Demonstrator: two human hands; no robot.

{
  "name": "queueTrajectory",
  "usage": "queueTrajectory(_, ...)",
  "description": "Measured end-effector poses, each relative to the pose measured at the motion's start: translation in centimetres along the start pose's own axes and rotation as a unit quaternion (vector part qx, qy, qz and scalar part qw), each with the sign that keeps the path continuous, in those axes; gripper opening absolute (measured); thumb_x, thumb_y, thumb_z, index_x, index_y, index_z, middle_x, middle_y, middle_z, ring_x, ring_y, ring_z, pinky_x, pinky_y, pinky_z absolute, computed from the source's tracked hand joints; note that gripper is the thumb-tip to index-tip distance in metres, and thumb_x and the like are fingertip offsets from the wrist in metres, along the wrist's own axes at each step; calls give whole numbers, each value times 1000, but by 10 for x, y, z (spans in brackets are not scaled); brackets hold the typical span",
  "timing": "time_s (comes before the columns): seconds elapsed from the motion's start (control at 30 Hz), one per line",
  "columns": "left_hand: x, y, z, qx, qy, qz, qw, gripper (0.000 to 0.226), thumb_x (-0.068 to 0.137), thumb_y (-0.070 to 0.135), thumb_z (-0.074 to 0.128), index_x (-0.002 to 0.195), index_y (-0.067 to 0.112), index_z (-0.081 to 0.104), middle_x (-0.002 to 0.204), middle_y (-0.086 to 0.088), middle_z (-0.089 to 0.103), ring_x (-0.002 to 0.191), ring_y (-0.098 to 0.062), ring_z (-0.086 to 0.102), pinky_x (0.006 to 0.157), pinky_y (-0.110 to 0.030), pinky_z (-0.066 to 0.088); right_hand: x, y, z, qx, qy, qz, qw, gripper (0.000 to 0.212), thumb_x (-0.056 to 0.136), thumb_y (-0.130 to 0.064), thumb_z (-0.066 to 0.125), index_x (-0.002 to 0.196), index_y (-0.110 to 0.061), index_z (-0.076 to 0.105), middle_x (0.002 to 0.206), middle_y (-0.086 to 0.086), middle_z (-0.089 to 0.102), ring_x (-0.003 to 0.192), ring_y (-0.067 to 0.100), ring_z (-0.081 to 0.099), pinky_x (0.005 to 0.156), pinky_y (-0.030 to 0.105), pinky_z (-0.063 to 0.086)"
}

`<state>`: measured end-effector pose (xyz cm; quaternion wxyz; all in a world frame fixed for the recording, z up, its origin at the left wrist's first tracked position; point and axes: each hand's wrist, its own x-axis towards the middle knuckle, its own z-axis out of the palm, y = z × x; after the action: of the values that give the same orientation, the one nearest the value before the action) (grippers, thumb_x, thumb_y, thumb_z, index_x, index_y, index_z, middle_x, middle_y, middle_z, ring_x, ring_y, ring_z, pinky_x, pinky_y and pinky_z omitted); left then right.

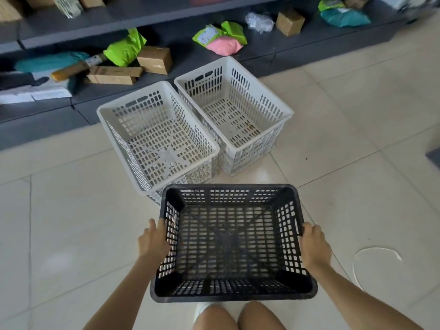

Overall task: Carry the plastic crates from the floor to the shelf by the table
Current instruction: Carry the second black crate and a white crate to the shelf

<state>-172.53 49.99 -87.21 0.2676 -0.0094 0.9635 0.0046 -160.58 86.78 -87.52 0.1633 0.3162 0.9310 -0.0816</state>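
Grip: my left hand (153, 239) and right hand (313, 244) are closed on the black crate (228, 244) side rims, at 6 o'clock.
Lift: I'd keep it level.
Edges: two white crates (162, 139) at 12, near its far rim.
Room: open floor (357, 129) at 3; shelf (309, 51) beyond.

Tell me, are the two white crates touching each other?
Cannot tell. In the head view the left white crate hides the low side of the right white crate; their rims look very close, but neither contact nor gap shows plainly.
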Motion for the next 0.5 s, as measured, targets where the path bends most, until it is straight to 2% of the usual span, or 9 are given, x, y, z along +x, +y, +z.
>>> queueTrajectory(0.1, 12, -8, 12, 8, 12, -20, 1000, 61, 84, 20, 58, 137, 15, 28, 120, -9, 47, 96, -29, 62, 68, -35, 44, 7, -1, 13, 18, -6, 32, 999, 52, 86, -19, 58, 130, -18, 31, 114, 10, 45, 99, 25, 50, 78, 40, 48)
queueTrajectory(0.2, 19, -8, 25, 3, 2, -24, 1000, 83, 89, 23, 53, 150, 19, -3, 119, -9, 57, 97, -29, 64, 71, -35, 44, 11, -2, 22, 68, -32, 34, 997, 58, 86, -15, 54, 135, -20, 22, 116, 12, 43, 96, 27, 50, 73, 37, 43)
queueTrajectory(0.27, 23, -4, 32, -8, 11, -24, 1000, 89, 90, 19, 52, 149, 24, -14, 114, -10, 60, 94, -29, 64, 69, -35, 41, 15, 0, 27, 98, -33, 32, 994, 60, 84, -7, 53, 135, -19, 22, 116, 13, 42, 93, 28, 51, 74, 38, 45)
queueTrajectory(0.37, 26, 2, 34, -20, 19, -40, 999, 91, 88, 8, 52, 150, 27, -13, 112, -13, 58, 93, -31, 64, 69, -36, 41, 22, 3, 33, 150, -42, 41, 987, 64, 83, -6, 53, 136, -22, 20, 116, 11, 43, 84, 27, 55, 79, 44, 51)
queueTrajectory(0.5, 29, 5, 37, -31, 11, -64, 997, 90, 86, -1, 51, 149, 22, -9, 115, -14, 57, 95, -32, 64, 71, -37, 44, 31, 6, 35, 220, -83, 57, 970, 62, 85, -8, 50, 137, -20, 19, 112, 11, 56, 85, 24, 56, 82, 42, 50)
